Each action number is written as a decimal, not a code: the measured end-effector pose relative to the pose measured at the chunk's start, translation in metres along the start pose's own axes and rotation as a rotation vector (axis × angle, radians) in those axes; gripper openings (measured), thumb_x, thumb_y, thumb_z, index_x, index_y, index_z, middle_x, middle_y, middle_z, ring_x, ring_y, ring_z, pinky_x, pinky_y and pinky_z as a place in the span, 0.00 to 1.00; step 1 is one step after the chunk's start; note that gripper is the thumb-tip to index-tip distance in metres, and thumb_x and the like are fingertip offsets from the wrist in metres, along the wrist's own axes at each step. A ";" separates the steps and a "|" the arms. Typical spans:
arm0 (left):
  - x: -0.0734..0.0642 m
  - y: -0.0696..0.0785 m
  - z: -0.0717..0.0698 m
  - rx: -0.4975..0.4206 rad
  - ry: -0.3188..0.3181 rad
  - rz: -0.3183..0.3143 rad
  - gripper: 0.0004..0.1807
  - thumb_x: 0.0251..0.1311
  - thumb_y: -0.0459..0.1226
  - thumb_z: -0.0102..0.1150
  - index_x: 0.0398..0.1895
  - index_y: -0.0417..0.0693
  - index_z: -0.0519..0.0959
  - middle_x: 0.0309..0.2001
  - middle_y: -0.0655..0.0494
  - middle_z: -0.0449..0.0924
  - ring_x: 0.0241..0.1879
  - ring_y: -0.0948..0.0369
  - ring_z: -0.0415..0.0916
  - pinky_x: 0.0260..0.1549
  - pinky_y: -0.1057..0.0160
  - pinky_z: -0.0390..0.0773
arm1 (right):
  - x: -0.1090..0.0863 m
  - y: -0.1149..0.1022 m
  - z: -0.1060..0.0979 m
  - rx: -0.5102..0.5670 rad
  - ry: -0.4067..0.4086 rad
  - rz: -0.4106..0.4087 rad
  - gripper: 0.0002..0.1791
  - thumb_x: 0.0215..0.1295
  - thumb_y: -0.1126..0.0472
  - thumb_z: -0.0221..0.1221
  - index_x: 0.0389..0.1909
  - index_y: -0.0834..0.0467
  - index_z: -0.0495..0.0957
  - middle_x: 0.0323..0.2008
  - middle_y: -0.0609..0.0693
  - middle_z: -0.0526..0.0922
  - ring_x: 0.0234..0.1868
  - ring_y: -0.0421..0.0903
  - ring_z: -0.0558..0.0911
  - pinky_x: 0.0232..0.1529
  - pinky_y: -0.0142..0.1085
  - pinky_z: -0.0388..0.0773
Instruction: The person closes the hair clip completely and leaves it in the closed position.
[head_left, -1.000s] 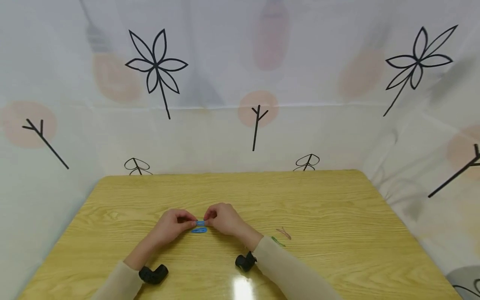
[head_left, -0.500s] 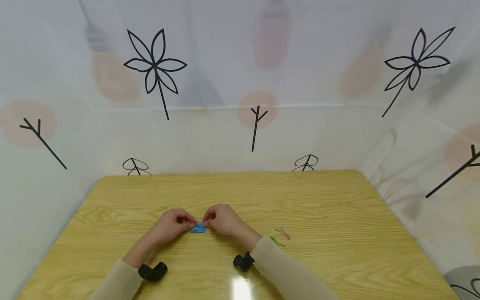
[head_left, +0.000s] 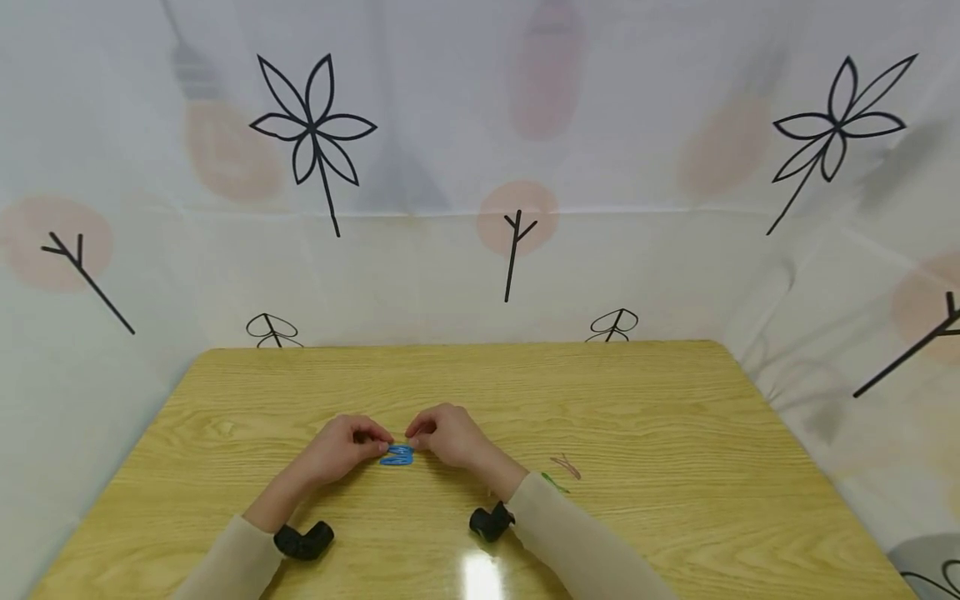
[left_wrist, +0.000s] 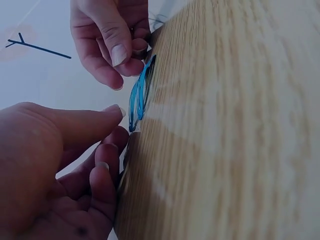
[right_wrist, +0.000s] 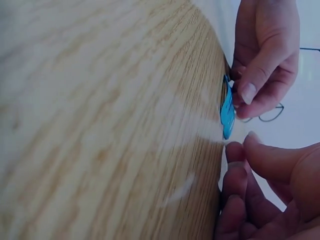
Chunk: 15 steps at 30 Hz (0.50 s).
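Observation:
Two slim, shiny blue loops lie close together on the wooden table, one behind the other; whether they are rubber bands or hair clips I cannot tell. In the left wrist view the blue loops look narrow and slightly bowed. My left hand is at their left end, thumb and fingertips close beside them. At the right end is my right hand, its thumb and forefinger slightly apart in the left wrist view. Neither hand visibly pinches a loop in the wrist views, where the blue loops sit between both sets of fingertips.
A thin green loop and a pinkish-brown V-shaped piece lie right of my right forearm. Black devices are strapped at the left wrist and right wrist. A patterned white cloth hangs behind the table.
The rear blue loop, pinched between both hands earlier, has come nearer to the front one and now lies against or just beside it. My fingertips have loosened from it.

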<state>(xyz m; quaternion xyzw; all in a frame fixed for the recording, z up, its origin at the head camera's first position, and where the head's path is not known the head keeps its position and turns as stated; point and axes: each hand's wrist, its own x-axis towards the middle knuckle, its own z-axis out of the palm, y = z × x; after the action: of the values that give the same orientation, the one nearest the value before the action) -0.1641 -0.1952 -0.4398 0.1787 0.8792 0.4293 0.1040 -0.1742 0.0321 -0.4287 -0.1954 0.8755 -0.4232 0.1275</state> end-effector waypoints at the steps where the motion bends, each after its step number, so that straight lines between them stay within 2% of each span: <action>1: 0.000 0.000 0.000 0.002 0.004 0.000 0.05 0.65 0.37 0.64 0.40 0.47 0.86 0.36 0.58 0.81 0.32 0.60 0.73 0.32 0.63 0.74 | -0.001 0.000 -0.001 0.004 0.001 -0.001 0.04 0.66 0.63 0.65 0.39 0.55 0.87 0.32 0.42 0.84 0.34 0.38 0.79 0.39 0.35 0.75; 8: 0.000 0.004 0.006 0.018 0.065 0.006 0.04 0.65 0.37 0.65 0.40 0.49 0.86 0.39 0.60 0.83 0.38 0.61 0.76 0.40 0.62 0.76 | -0.007 0.005 -0.016 0.044 0.008 0.004 0.05 0.67 0.62 0.64 0.41 0.53 0.87 0.37 0.42 0.85 0.40 0.41 0.80 0.44 0.38 0.77; 12: 0.000 0.013 0.011 0.003 0.088 0.066 0.05 0.65 0.37 0.65 0.41 0.48 0.86 0.38 0.62 0.83 0.36 0.61 0.76 0.38 0.63 0.76 | -0.014 0.010 -0.029 0.038 0.011 -0.011 0.06 0.68 0.62 0.63 0.43 0.54 0.86 0.39 0.43 0.85 0.41 0.42 0.81 0.44 0.39 0.77; 15: 0.001 0.020 0.016 -0.022 0.081 0.114 0.05 0.66 0.37 0.64 0.40 0.47 0.86 0.37 0.62 0.82 0.35 0.62 0.75 0.34 0.63 0.76 | -0.022 0.015 -0.039 0.022 0.007 -0.018 0.06 0.69 0.62 0.63 0.43 0.55 0.86 0.39 0.43 0.84 0.41 0.42 0.81 0.44 0.39 0.77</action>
<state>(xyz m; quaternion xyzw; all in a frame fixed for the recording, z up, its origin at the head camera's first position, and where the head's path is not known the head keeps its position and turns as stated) -0.1551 -0.1715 -0.4335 0.2098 0.8664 0.4509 0.0456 -0.1733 0.0777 -0.4158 -0.2006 0.8695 -0.4344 0.1226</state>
